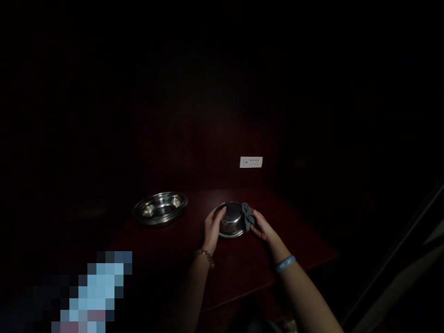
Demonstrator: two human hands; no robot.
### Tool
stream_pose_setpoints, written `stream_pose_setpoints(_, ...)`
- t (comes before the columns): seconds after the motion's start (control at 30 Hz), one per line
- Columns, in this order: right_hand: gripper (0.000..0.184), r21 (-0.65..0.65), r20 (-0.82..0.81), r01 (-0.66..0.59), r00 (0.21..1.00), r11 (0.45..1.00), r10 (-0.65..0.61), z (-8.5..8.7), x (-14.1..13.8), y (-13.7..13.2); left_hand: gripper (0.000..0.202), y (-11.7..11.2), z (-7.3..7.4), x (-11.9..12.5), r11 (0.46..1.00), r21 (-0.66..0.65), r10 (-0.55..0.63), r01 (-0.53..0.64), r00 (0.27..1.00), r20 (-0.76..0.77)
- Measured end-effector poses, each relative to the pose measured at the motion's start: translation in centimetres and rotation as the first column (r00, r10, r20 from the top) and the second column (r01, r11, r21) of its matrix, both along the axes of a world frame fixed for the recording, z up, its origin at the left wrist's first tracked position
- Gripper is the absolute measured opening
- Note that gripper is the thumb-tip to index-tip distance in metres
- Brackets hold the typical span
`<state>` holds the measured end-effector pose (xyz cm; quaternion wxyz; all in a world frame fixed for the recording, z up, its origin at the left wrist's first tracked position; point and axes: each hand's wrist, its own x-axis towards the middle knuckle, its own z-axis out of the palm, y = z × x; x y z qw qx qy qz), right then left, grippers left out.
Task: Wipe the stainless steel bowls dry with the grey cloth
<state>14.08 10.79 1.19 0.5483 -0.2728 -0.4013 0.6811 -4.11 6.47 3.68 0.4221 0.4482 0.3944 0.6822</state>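
One small bowl: a shiny steel small bowl (pixel 231 223) sits on the tabletop, a little right of the middle of the lit area; it looks turned over, rim down, though the dim light makes this hard to be sure of.
Cloth: a grey cloth (pixel 247 215) is bunched against the right side of the small bowl, touching its wall near the top.
Left hand: the left hand (pixel 212 225) is cupped around the left side of the small bowl, fingers curled onto the metal and gripping it.
Right hand: the right hand (pixel 261 225) is closed on the cloth, pinching it and pressing it to the small bowl.
Wrists: a bead bracelet (pixel 204 254) is on the left wrist and a blue wristband (pixel 285 263) on the right.
Tabletop: the tabletop (pixel 243 263) is dark red wood, lit only around the hands; its edges fade into black.
Wide dish: a larger, shallow steel wide dish (pixel 160 207) stands open side up to the left, well apart from the small bowl.
Wall plate: a white wall plate (pixel 251 162) with a row of small dark marks is on the dark wall behind, above the small bowl.
Lower left corner: a blurred patch (pixel 93 291) of pale blue blocks.
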Motion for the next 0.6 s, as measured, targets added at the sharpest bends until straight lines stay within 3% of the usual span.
stream_pose_setpoints(0.17,0.036,-0.013,-0.032,0.051,0.998,0.999,-0.052,0.04,-0.15,-0.15,0.037,-0.02,0.21,0.06,1.0,-0.008,-0.026,0.026,1.0,-0.007)
stream_pose_setpoints(0.47,0.031,0.009,-0.015,-0.003,1.0,1.0,0.003,0.22,0.02,-0.17,0.036,0.17,-0.15,0.16,0.993,0.016,-0.113,0.114,0.992,-0.049)
stream_pose_setpoints(0.6,0.04,0.002,0.006,0.014,1.0,1.0,-0.014,0.22,-0.05,-0.23,0.036,0.47,-0.44,0.37,0.986,0.021,-0.164,0.166,0.984,-0.071)
